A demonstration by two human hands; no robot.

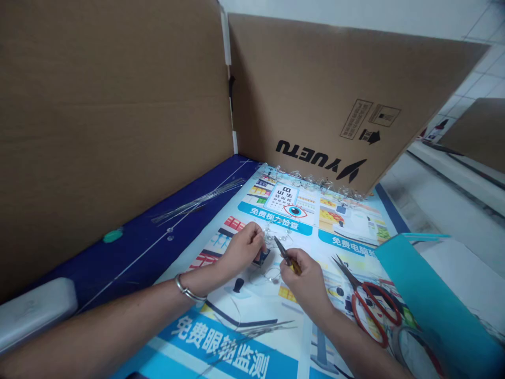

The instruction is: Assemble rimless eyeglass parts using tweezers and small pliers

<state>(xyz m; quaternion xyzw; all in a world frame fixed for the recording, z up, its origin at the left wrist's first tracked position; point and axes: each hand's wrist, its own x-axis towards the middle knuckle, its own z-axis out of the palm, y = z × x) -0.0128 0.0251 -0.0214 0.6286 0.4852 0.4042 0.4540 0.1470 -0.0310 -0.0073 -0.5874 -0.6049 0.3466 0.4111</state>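
Note:
My left hand point(245, 246), with a metal bangle point(189, 289) at its wrist, is closed in a pinch. Thin wire with small clear beads point(272, 230) comes out by its fingertips; the exact grip is hidden. My right hand point(306, 281) is wrapped round a pair of pliers point(281, 248) with yellowish handles. The dark jaws point up and left towards the beaded wire, and whether they touch it I cannot tell. Below the hands a loop of wire with a bead point(275, 280) rests over the printed poster point(288, 316).
Red-handled scissors point(381, 310) and a tape roll point(398, 342) lie right, beside a teal folder point(430, 289). Cut wires lie in front point(260, 332) and back left point(197, 202). Beaded pieces point(311, 179) line the cardboard wall point(284, 95). A white case point(39, 308) sits left.

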